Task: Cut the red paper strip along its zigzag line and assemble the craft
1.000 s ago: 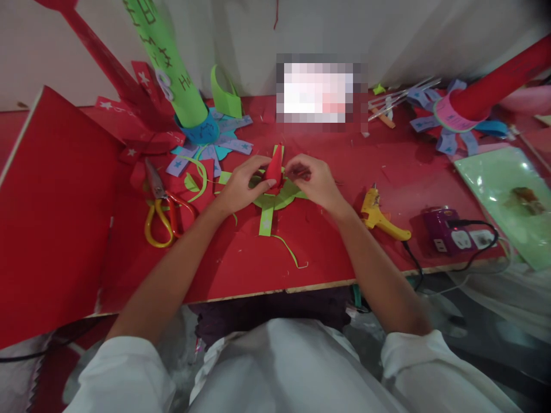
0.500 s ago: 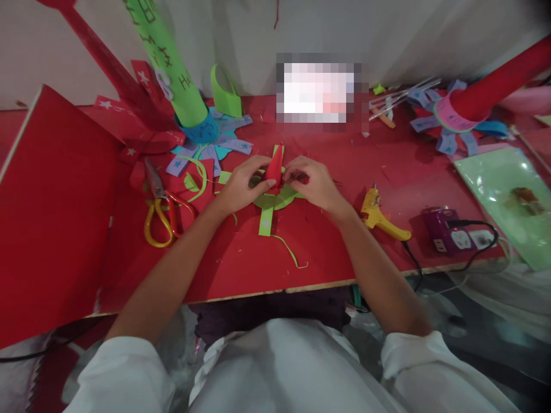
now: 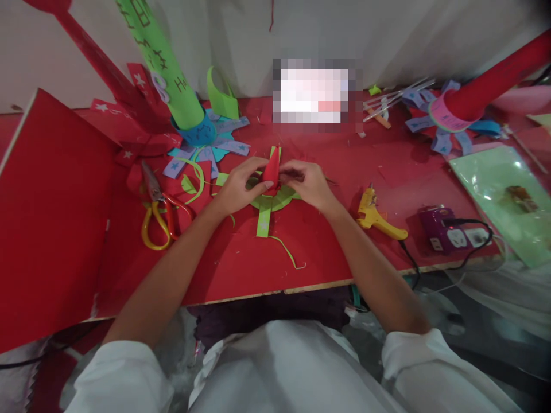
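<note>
A red paper cone (image 3: 271, 170) stands point up on a green paper base (image 3: 282, 202), in the middle of the red table. My left hand (image 3: 240, 184) is closed around the cone's left side, its thumb pressed against the lower front. On the other side, my right hand (image 3: 307, 182) has its fingers curled in at the cone's right edge, and the fingertips are partly hidden behind it. From the base a green strip with a pale mark (image 3: 264, 218) reaches toward me. A thin curled green offcut (image 3: 286, 251) lies just beyond that strip.
Left of my arms lie scissors (image 3: 157, 209) and a standing red board (image 3: 55, 223). To the right are a yellow glue gun (image 3: 375, 215), a purple power adapter (image 3: 441, 229) and a green plastic-covered sheet (image 3: 501, 198). Farther back stand a green paper tube (image 3: 172, 74) and a red tube (image 3: 495, 80).
My right hand has shifted in closer to the cone, its fingers now against the right side. My left hand keeps its hold. The whole view has drifted slightly.
</note>
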`<act>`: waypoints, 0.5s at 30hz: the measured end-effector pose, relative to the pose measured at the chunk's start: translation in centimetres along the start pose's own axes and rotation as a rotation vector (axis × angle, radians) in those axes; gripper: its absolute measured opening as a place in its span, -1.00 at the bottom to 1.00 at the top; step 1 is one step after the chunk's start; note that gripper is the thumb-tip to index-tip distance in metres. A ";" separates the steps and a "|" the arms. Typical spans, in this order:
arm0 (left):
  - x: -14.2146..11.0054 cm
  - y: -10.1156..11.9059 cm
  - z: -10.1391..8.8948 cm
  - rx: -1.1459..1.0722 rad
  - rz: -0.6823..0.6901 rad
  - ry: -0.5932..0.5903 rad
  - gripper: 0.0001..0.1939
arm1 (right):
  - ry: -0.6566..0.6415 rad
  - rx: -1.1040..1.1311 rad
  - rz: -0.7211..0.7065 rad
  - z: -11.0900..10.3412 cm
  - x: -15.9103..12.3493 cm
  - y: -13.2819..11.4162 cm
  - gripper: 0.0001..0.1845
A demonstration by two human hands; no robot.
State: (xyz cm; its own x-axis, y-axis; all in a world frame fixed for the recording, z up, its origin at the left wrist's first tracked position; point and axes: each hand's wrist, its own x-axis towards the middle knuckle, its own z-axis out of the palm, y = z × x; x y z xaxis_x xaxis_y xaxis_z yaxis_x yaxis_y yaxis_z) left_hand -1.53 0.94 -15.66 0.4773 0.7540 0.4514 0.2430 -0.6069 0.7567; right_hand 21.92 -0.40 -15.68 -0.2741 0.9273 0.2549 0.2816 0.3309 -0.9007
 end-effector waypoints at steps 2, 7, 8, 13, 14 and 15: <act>0.0 -0.1 0.0 0.011 -0.006 0.000 -0.52 | 0.005 -0.020 -0.002 -0.1 0.0 0.0 -0.81; 0.0 0.0 0.0 0.008 0.006 -0.006 -0.55 | 0.032 -0.163 -0.052 -0.5 0.1 0.0 -0.83; 0.0 0.0 0.0 0.008 0.008 -0.003 -0.55 | 0.034 -0.182 -0.063 -0.5 0.1 0.0 -0.84; 0.0 0.0 0.0 0.012 -0.017 -0.006 -0.54 | 0.016 -0.239 -0.071 -0.5 0.1 -0.2 -0.79; 0.0 0.1 0.0 0.014 -0.024 -0.011 -0.54 | 0.009 -0.252 -0.070 -0.5 0.1 -0.4 -0.77; 0.0 0.1 -0.1 0.017 -0.028 -0.014 -0.53 | 0.001 -0.265 -0.073 -0.5 0.1 -0.5 -0.75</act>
State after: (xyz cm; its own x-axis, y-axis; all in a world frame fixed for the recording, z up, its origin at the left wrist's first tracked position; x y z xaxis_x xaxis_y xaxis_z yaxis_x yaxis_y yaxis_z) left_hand -1.57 0.90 -15.56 0.4814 0.7675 0.4233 0.2707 -0.5896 0.7610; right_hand 22.23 -0.43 -15.04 -0.3017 0.8992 0.3168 0.4921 0.4314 -0.7561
